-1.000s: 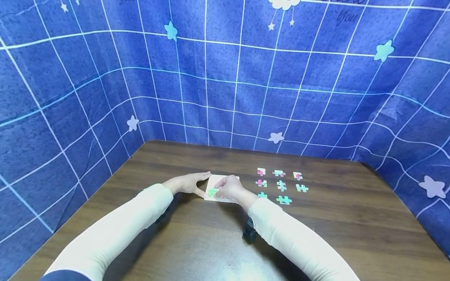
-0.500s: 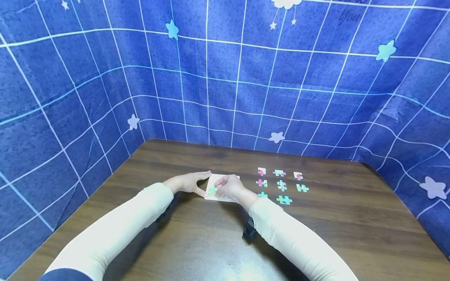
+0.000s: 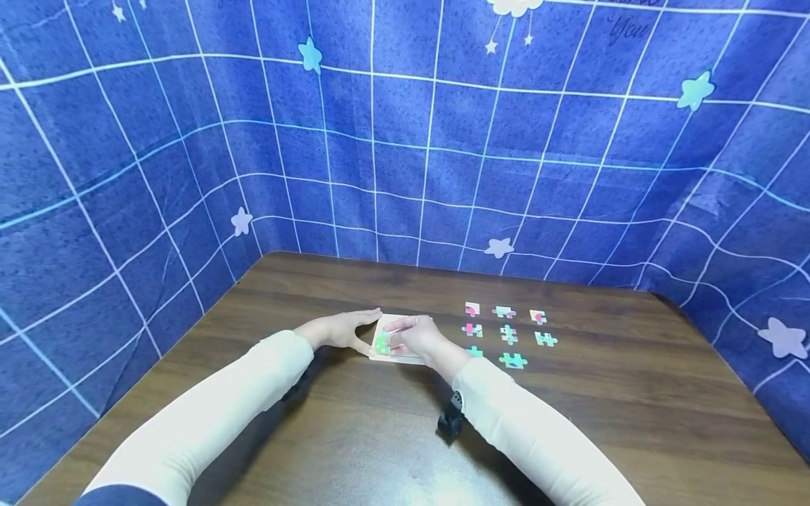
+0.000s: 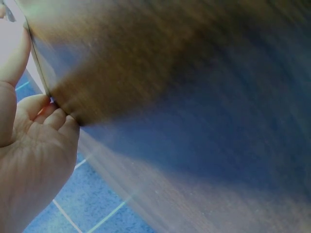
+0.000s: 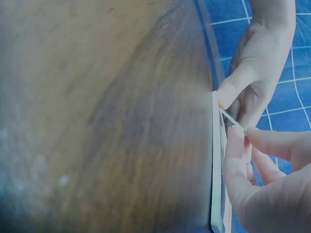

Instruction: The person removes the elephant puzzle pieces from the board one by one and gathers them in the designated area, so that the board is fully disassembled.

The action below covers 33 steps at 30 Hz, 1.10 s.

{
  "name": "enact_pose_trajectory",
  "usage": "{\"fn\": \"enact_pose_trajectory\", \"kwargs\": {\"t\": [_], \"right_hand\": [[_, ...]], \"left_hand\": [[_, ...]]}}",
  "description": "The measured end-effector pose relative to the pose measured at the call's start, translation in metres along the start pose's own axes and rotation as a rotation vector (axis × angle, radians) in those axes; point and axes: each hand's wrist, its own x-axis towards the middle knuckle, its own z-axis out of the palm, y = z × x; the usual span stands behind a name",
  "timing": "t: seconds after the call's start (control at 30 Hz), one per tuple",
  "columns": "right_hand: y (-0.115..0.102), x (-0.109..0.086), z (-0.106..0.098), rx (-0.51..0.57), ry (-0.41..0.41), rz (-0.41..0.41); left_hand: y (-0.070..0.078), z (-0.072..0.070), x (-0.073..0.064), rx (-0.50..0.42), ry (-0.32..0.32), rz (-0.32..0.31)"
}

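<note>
A white square puzzle tray [image 3: 394,320] lies on the table. My left hand [image 3: 342,329] grips its left side, thumb at the near corner and fingers at the far one. In the left wrist view the fingers of the left hand [image 4: 46,131] bend against the edge. Over the tray, my right hand [image 3: 419,336] pinches a green puzzle piece [image 3: 382,343] between thumb and finger. The right wrist view shows the piece [image 5: 232,118] edge-on and tilted, one end down by the left thumb. The right hand hides much of the tray's right side.
Several puzzle pieces lie spread in rows right of the tray, among them a pink-and-white one [image 3: 472,309] and a blue-green one [image 3: 513,360]. The brown wooden table [image 3: 354,436] ends at a blue curtain [image 3: 405,169]. A black device [image 3: 450,420] sits under the right wrist.
The right hand's fingers have shifted slightly on the green puzzle piece, which turns a little over the tray's left part. My left hand stays in place.
</note>
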Motion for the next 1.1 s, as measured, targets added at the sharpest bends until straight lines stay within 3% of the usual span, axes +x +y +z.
{"fn": "enact_pose_trajectory", "kwargs": {"t": [0.3, 1.1], "right_hand": [[-0.010, -0.009, -0.013, 0.087, 0.017, -0.006], [-0.016, -0.020, -0.067, 0.093, 0.024, -0.015]], "left_hand": [[-0.004, 0.001, 0.003, 0.017, 0.003, -0.005], [-0.008, -0.001, 0.004, -0.087, -0.005, 0.015]]}}
